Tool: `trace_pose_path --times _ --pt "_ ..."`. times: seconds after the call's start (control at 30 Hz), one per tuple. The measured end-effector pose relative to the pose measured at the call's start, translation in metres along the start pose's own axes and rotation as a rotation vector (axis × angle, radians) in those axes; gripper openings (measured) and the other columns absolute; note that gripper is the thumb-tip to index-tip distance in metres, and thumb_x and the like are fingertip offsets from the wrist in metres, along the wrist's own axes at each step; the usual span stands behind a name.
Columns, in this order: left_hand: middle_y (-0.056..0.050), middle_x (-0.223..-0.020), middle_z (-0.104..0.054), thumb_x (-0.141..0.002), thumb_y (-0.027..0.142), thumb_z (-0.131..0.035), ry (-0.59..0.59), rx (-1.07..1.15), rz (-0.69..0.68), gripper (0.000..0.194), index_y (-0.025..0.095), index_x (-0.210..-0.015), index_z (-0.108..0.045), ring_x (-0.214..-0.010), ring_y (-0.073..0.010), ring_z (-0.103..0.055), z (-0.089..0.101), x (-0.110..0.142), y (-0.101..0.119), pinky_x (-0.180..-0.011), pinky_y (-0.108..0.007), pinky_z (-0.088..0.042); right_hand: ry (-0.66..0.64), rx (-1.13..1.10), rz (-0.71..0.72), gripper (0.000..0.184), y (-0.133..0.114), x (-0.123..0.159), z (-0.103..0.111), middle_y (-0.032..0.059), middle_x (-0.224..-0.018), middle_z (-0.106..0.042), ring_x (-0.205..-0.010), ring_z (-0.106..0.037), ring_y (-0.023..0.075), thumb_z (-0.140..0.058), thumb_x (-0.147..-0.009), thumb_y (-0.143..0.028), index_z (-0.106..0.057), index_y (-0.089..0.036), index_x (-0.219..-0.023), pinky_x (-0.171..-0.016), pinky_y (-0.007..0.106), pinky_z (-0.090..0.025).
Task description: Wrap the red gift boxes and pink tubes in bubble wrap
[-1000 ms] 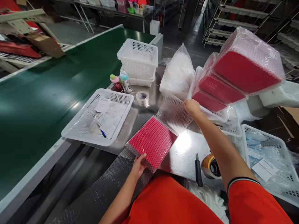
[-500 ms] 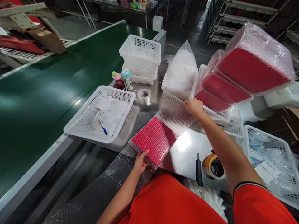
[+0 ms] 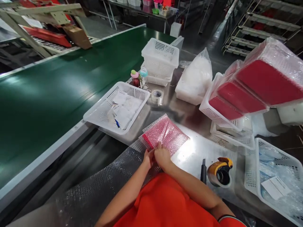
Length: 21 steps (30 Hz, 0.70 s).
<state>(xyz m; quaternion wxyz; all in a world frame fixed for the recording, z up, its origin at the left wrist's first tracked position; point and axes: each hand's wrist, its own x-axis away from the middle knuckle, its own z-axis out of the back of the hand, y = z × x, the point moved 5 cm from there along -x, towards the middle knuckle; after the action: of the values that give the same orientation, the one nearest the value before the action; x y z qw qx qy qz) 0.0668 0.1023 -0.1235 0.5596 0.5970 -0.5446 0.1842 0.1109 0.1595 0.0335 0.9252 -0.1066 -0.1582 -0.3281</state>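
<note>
A flat red item [image 3: 147, 141] lies on the metal table with a layer of bubble wrap [image 3: 174, 134] folded over it. At its near edge my right hand [image 3: 162, 155] is closed on the folded wrap. Right beside it my left hand [image 3: 149, 158] pinches the same near edge, the two hands touching. The long tail of the bubble wrap sheet runs down to the left, past my left forearm. To the right of my right arm lie a black utility knife [image 3: 203, 171] and a roll of tape in a yellow dispenser [image 3: 220, 172].
A shallow white basket [image 3: 104, 120] with papers and a blue pen stands left, beside a green conveyor [image 3: 59, 91]. Behind are a clear tape roll [image 3: 157, 95], stacked baskets [image 3: 159, 60] and a white bag [image 3: 197, 75]. Wrapped red blocks [image 3: 262, 83] lean at right, above another basket [image 3: 251, 176].
My right hand has brought the wrap's far end back toward me, over the red item, to my left hand. The view has shifted, so the surroundings sit farther right.
</note>
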Motion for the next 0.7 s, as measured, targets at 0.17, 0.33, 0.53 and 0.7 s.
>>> trace_pose_path --times 0.17,0.33,0.53,0.7 --pt "0.002 -0.065 -0.068 -0.08 0.024 -0.074 -0.041 0.041 0.01 0.028 0.021 -0.105 -0.061 -0.072 -0.0209 -0.073 -0.001 0.004 0.01 -0.067 -0.03 -0.057 0.116 0.009 -0.032 0.043 0.002 -0.006 -0.035 0.0296 -0.149 -0.053 -0.129 -0.062 0.0367 -0.042 -0.095 -0.004 -0.07 -0.004 -0.128 -0.097 0.048 -0.059" --pt "-0.008 -0.077 -0.075 -0.084 0.043 -0.074 -0.109 0.032 -0.02 0.031 0.015 -0.095 -0.071 -0.082 -0.0242 -0.075 -0.015 0.003 0.02 -0.074 -0.034 -0.06 0.271 -0.072 -0.081 0.054 0.004 0.003 -0.064 0.0251 -0.156 -0.045 -0.146 -0.045 0.0379 -0.041 -0.093 -0.005 -0.058 -0.005 -0.144 -0.115 0.055 -0.047" --pt "-0.009 -0.083 -0.077 -0.059 0.034 -0.097 0.003 -0.051 -0.12 0.05 0.014 -0.097 -0.072 -0.086 -0.0234 -0.074 -0.016 -0.002 0.019 -0.079 -0.033 -0.059 0.314 -0.215 -0.024 0.061 0.005 0.019 -0.092 0.0205 -0.162 -0.038 -0.152 -0.034 0.0355 -0.049 -0.093 -0.015 -0.047 -0.008 -0.153 -0.121 0.054 -0.04" --pt "-0.005 -0.078 -0.075 -0.059 0.035 -0.096 0.129 -0.12 -0.145 0.046 0.015 -0.092 -0.072 -0.07 -0.0189 -0.07 -0.001 0.006 0.016 -0.061 -0.029 -0.054 0.388 -0.386 -0.016 0.047 0.071 -0.003 -0.047 0.0158 -0.149 -0.058 -0.14 -0.052 0.0312 -0.053 -0.097 -0.03 -0.06 -0.018 -0.141 -0.119 0.051 -0.041"
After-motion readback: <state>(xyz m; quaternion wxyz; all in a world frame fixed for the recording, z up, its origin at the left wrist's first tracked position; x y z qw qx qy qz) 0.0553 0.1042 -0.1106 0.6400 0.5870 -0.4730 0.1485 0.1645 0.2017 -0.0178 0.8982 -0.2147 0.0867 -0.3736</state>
